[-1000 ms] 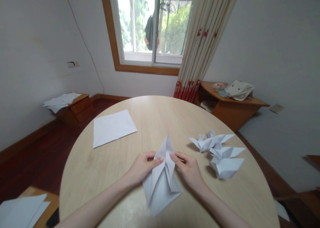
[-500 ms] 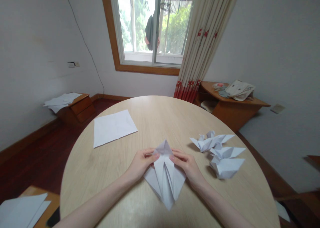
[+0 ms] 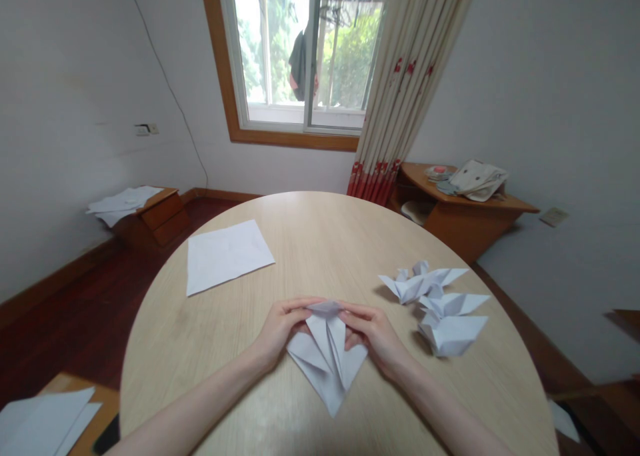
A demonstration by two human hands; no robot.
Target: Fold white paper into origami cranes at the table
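Observation:
A partly folded white paper lies on the round wooden table right in front of me, its long point aimed toward me. My left hand pinches its upper left edge with closed fingers. My right hand pinches the upper right edge the same way. Between my fingertips the paper's top flap is bent down almost flat. To the right of my right hand sit three finished folded paper figures, close together.
A flat white sheet lies on the table's far left part. A low wooden cabinet with papers stands by the left wall. A corner desk with a bag is at the right. Loose sheets lie at the bottom left.
The paper's tall upright point has been folded down toward me between both hands. The hands stayed close together and shifted slightly toward me.

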